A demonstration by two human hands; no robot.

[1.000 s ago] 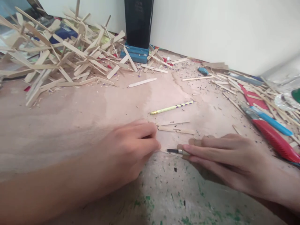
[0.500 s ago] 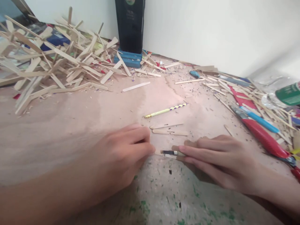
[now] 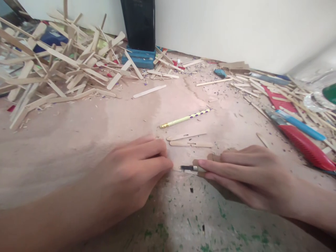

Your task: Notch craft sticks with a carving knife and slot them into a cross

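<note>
1 thin stick (image 3: 191, 172): the left hand (image 3: 139, 169) pinches it, the right hand (image 3: 243, 175) grips a bladed tool (image 3: 192, 168); light strokes seem safest.

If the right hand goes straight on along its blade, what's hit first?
Probably the left hand: the blade held in the right hand points toward its fingertips across a small gap. Depth is unclear; the blade may catch the wooden stick alongside first.

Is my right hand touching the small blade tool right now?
Touching. The head view shows the right hand pinching the small blade tool just behind its metal collar.
</note>
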